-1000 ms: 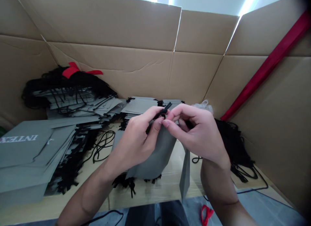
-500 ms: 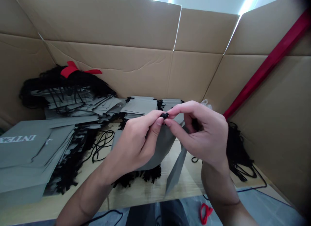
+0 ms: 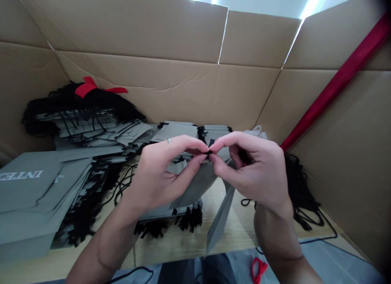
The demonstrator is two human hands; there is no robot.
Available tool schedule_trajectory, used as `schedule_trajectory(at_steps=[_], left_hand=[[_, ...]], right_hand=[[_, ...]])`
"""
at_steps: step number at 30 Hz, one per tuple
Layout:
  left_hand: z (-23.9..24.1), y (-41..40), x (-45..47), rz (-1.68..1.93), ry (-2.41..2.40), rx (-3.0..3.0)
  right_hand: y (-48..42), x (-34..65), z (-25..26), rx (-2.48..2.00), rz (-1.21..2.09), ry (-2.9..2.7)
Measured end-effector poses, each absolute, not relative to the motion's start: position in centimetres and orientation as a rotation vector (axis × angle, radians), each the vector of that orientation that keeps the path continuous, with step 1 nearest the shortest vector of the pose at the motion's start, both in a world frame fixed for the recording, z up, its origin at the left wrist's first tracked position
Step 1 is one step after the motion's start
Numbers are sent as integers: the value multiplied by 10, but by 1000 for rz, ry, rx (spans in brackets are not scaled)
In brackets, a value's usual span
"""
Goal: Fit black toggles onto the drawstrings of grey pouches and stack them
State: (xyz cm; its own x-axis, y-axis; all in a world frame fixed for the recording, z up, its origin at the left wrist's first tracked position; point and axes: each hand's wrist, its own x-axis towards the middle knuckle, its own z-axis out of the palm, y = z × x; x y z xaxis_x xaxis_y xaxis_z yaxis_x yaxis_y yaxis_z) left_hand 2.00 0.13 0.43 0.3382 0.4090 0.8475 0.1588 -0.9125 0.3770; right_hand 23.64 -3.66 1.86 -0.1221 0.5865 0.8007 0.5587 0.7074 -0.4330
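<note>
My left hand (image 3: 171, 170) pinches a short black cord (image 3: 209, 152) between thumb and forefinger. Opposite it, my right hand (image 3: 253, 170) grips the same cord in a pinch, fingertips almost touching the left ones. A grey flat paper bag (image 3: 221, 219) hangs at an angle below the fingers. Under my hands lies a pile of grey bags with black cord ends (image 3: 191, 219) fringing its near edge. The fingers largely cover the cord, so whether it is knotted cannot be made out.
Left on the wooden table (image 3: 171, 249), printed grey bags (image 3: 27, 194) lie stacked, with a black cord bundle (image 3: 64, 99) tied in red behind them. More black cords (image 3: 301, 190) lie right. Cardboard walls (image 3: 171, 72) enclose the table; a red strap (image 3: 332, 84) slants along the right one.
My left hand has opened into a rounder pinch and shifted slightly left. The black knot-like lump between the fingertips now shows less. The right hand has dropped a little.
</note>
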Motion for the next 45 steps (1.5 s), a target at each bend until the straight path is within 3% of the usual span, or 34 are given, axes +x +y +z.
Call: schedule_trajectory(at_steps=[8,15,25,39,45], left_hand=[[13,1,7,1606,391,2682],[7,-5,8,1597,503,3002],[3,-2,17,1736,401,2958],[5,-2,23,1720,267,2331],[3,-8,16,1803,579,2704]], right_hand=[[-41,244,30,-904,219,-1922],[-35,240,24,-865,69,-2002],[-37,251,27,-809,-26,-2062],[-24,250,27,-724,842,-1830],[-34,241,25,-907,451,-1769]])
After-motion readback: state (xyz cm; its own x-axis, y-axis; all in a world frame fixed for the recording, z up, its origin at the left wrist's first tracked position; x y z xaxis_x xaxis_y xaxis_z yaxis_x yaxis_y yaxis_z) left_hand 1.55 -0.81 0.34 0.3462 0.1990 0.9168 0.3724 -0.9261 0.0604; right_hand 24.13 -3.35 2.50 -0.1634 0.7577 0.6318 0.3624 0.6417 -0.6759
